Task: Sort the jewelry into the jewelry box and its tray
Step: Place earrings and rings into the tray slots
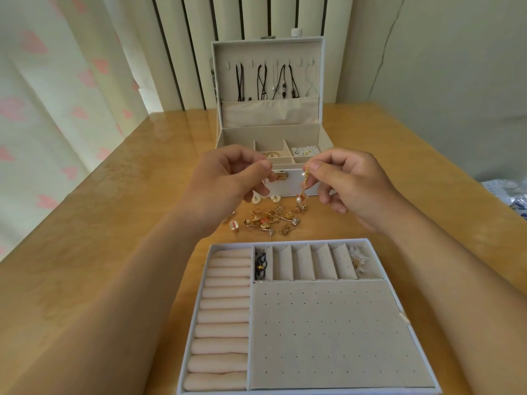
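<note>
An open white jewelry box [271, 132] stands at the back of the table, black cord necklaces [265, 81] hanging in its lid and small pieces in its compartments. Its tray [370, 332] lies near me, with ring rolls on the left and a dark piece [260, 265] in one top slot. Between box and tray lies a pile of gold jewelry [271, 219]. My right hand [350, 183] pinches a gold dangling earring with a pearl [304, 183] above the pile. My left hand [228, 186] is curled beside it, its fingertips pinched on something too small to make out.
The wooden table [99, 223] runs left and right of the tray. A heart-patterned curtain [51, 95] hangs at left. A crinkled plastic bag [510, 195] lies at the right edge. A white flower earring [359, 260] sits in the tray's top right slot.
</note>
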